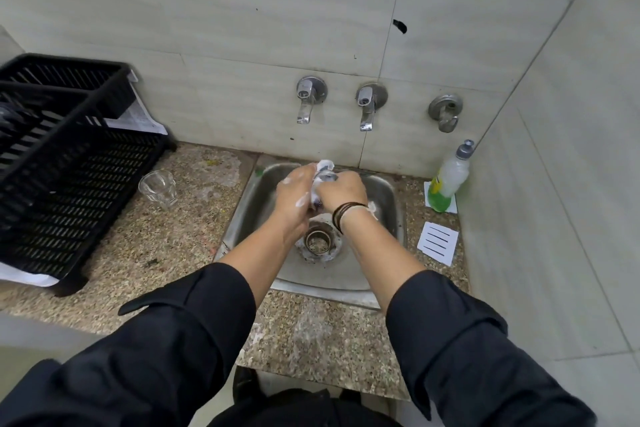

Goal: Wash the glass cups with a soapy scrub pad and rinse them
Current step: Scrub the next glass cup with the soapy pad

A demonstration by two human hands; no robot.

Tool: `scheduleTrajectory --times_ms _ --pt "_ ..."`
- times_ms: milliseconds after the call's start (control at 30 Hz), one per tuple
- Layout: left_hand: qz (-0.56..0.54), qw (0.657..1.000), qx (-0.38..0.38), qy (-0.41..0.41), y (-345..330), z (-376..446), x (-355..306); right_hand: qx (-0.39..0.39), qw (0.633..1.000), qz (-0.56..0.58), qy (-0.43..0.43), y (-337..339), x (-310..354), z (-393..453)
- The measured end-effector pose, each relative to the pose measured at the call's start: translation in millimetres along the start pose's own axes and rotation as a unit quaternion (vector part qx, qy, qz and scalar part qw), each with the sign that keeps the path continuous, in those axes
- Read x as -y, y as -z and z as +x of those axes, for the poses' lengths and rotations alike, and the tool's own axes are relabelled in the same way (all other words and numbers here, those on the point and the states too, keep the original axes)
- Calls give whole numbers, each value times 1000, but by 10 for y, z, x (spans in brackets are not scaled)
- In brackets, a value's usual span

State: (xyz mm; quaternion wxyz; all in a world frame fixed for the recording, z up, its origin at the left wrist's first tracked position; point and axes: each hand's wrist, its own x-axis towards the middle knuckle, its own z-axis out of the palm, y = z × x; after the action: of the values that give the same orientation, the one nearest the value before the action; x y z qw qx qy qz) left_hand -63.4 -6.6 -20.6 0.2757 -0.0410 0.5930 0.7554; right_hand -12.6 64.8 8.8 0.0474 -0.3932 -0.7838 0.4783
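Over the steel sink (384, 198) both my hands meet around a foam-covered glass cup (325, 173). My left hand (292, 196), flecked with suds, grips the cup from the left. My right hand (344, 191), with dark bands on its wrist, curls over the cup from the right and holds the soapy scrub pad (314, 193), which is mostly hidden by foam and fingers. A second clear glass cup (158, 189) stands upright on the speckled counter (194, 239), left of the sink.
A black slatted dish crate (65, 163) fills the counter's left side. Two taps (306, 99) (367, 104) and a third fitting (446, 111) jut from the tiled wall. A dish soap bottle (449, 180) and a white card (438, 242) sit right of the sink. The open drain (318, 240) lies below my hands.
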Motion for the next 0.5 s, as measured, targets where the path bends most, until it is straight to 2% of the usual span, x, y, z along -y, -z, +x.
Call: scheduleTrajectory --times_ms 33,67,133,167,200,233,267,300,333,367,400,433,500 --pt "18 1000 -8 -13 34 34 -10 29 997 67 -6 -38 -10 9" --pt "35 999 -10 -27 69 66 -22 46 997 52 39 -59 -21 -22" --pt "45 998 -16 -50 104 51 -69 59 969 -127 205 -94 -58 -123" --pt "43 998 -23 -51 112 40 -65 45 941 -202 267 -101 -88 -144" --pt "56 997 -27 -51 123 17 -57 37 925 -228 301 -100 -111 -159" --pt "76 995 -33 -49 143 28 -26 29 930 -214 298 -123 -149 -169" --pt "113 992 -29 -45 177 29 -9 31 955 -150 255 -181 -202 -149" --pt "146 988 -19 -41 221 46 12 47 985 -26 161 -201 -201 -159" --pt "168 986 -2 -24 273 58 26 83 988 120 51 -211 -199 -156" --pt "169 985 18 -8 321 79 46 109 964 237 -40 -241 -271 -87" --pt "162 986 40 5 360 70 49 122 941 302 -87 -262 -368 -21" --pt "142 988 56 10 383 58 58 120 939 308 -96 -231 -433 -19" --pt "133 988 82 5 439 17 63 57 966 250 -34 -95 -457 -123"
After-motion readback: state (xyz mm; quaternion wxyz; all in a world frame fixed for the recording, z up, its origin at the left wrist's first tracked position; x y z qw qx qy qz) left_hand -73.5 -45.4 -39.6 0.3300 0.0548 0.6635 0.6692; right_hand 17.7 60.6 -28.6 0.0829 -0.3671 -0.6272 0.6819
